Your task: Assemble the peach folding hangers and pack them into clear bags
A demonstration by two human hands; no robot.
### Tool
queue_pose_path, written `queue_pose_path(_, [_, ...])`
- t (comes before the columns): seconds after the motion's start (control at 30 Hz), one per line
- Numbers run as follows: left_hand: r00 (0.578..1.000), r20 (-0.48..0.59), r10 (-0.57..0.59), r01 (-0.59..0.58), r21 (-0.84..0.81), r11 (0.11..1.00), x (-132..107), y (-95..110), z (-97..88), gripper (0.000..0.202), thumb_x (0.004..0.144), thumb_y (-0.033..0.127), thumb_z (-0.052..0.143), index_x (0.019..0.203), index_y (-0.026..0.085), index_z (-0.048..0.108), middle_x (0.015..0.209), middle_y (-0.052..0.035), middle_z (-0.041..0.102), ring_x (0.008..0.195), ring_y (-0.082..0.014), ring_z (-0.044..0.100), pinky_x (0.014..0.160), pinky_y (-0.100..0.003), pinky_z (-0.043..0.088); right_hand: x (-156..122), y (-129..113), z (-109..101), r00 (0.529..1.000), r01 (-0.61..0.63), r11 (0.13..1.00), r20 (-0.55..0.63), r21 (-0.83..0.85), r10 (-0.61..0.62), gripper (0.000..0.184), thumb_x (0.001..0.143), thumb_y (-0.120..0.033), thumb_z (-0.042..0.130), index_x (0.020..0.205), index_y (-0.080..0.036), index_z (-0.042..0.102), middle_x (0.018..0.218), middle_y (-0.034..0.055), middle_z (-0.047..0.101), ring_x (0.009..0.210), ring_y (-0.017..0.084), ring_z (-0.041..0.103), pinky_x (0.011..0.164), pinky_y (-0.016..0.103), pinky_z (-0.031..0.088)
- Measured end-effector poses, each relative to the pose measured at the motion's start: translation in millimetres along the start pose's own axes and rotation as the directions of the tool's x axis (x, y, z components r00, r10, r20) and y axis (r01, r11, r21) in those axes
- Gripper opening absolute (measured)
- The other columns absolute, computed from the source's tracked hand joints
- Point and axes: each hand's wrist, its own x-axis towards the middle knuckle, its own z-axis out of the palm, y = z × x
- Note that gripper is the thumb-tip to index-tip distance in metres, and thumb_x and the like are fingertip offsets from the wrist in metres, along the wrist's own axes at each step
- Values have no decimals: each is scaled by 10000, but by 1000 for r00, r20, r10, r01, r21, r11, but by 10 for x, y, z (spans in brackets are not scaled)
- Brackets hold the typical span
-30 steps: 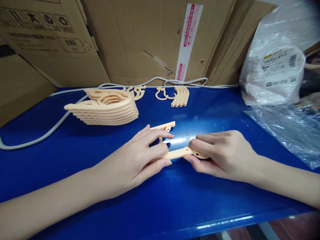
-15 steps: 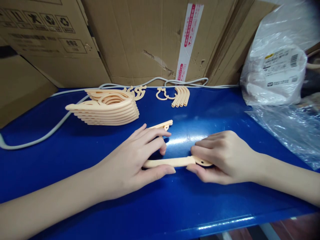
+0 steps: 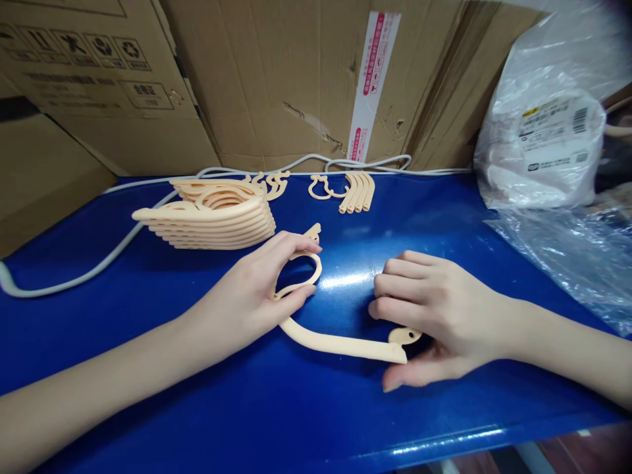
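A cream plastic folding-hanger part (image 3: 340, 343) with a round loop and a long curved arm is held in my left hand (image 3: 266, 280). Thumb and fingers of that hand close around the loop, and the arm runs out low to the right. My right hand (image 3: 439, 306) has curled fingers, with its thumb lower and apart. From between them pokes the rounded end of a small cream piece with a hole (image 3: 405, 336), right behind the tip of the curved arm. The rest of this small piece is hidden by the hand.
Nested cream hanger parts (image 3: 212, 220) are stacked at the back left, with small hook pieces (image 3: 276, 184) beside them. Several curved tubes (image 3: 358, 193) lie at the back centre. A white cable (image 3: 99, 271), cardboard boxes (image 3: 286, 79) and a plastic-wrapped package (image 3: 543, 145) border the blue tabletop (image 3: 237, 408).
My left hand has shifted slightly left and up, turning the hanger part so its loop shows. The curved arm's tip has swung lower right. My right thumb has dropped away from the fingers.
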Motion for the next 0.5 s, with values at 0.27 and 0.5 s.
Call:
queue_pose_path(0.27, [999, -33, -19, 18, -10, 1000, 6, -2, -3, 292, 961, 304, 673, 1221, 212, 574, 1248, -29, 667, 1235, -167, 633, 1095, -248, 484, -11, 48, -3, 1000, -26, 998, 6, 51, 25, 547, 969, -646, 552, 947, -125, 715, 871, 73, 672, 768, 197, 535, 730, 352, 352])
queue_pose_path(0.5, [999, -35, -12, 12, 3, 1000, 0, -1, 3, 315, 969, 299, 669, 1252, 214, 562, 1235, -37, 667, 1227, -185, 642, 1080, -276, 511, -19, 71, -45, 999, -47, 999, -27, -22, 46, 481, 961, -607, 596, 1024, -141, 699, 981, 93, 697, 815, 212, 562, 733, 356, 375])
